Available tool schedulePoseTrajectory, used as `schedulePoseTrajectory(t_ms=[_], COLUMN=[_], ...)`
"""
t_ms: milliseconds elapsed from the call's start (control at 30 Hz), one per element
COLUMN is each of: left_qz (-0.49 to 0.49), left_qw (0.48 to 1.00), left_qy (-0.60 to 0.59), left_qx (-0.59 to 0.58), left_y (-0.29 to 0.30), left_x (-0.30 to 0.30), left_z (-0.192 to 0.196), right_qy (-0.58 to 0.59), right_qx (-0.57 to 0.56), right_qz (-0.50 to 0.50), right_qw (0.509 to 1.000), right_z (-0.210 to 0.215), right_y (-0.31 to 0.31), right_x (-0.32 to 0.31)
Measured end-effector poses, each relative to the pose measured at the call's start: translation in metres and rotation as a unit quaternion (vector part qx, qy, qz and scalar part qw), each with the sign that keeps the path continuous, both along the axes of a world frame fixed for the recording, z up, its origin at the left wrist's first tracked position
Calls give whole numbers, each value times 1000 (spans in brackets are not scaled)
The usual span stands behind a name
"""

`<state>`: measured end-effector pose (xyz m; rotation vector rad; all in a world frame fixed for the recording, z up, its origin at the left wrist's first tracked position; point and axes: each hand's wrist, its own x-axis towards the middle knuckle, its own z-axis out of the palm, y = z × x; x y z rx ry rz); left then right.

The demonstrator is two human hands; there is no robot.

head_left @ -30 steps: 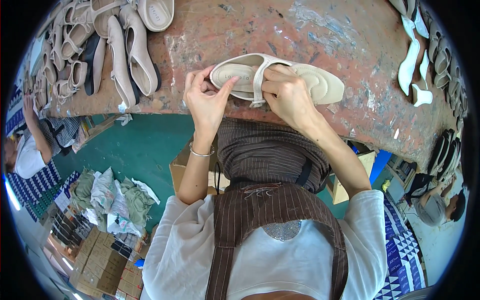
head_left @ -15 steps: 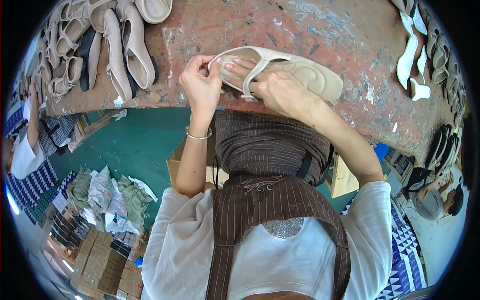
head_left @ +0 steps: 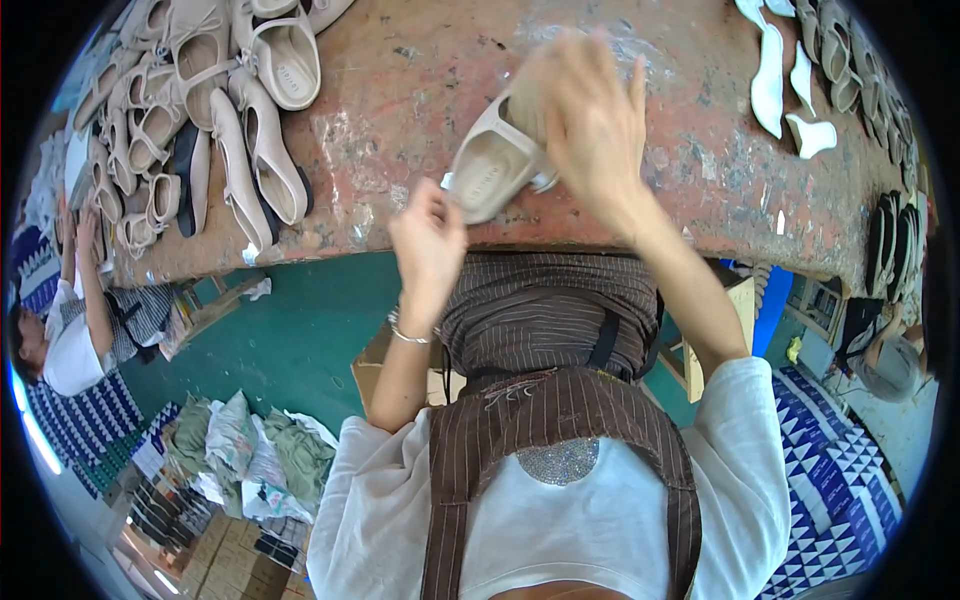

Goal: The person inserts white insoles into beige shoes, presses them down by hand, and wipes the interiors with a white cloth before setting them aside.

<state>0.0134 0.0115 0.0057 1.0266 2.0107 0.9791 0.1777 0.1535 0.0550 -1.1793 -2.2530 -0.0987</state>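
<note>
My right hand (head_left: 590, 125) grips a beige strapped shoe (head_left: 487, 167) from above, tilting it over the worn reddish workbench (head_left: 420, 90); the shoe's open inside faces me. My left hand (head_left: 428, 245) hovers just below and left of the shoe, near the bench's front edge, fingers curled, with a bracelet at the wrist. Whether it touches the shoe's strap I cannot tell. Motion blurs both hands.
Several beige shoes (head_left: 240, 130) lie in rows at the bench's left end. White soles (head_left: 775, 75) and dark soles (head_left: 890, 235) sit at the right. A seated person (head_left: 70, 330) works at far left. Crumpled cloths (head_left: 250, 455) and boxes lie on the green floor.
The shoe has been lifted from lying flat and turned so its opening faces me. My right hand moved up over it; my left hand dropped down off its heel end.
</note>
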Motion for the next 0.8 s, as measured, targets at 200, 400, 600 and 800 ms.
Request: schedulePoseTrajectory(t_ms=[200, 400, 600, 800], left_qz=[-176, -288, -295, -287], left_qw=[946, 906, 904, 901], left_qy=[263, 305, 296, 310], left_qx=[65, 62, 92, 97], left_y=[-6, 1, 2, -1], left_x=[74, 98, 102, 106], left_z=[43, 5, -9, -13], right_qy=[81, -28, -119, -63], right_qx=[-294, -281, -101, -25], right_qz=[122, 103, 38, 61], right_qw=[945, 954, 987, 996], right_z=[34, 11, -37, -52], right_y=[6, -50, -6, -15], right_x=[15, 24, -18, -5])
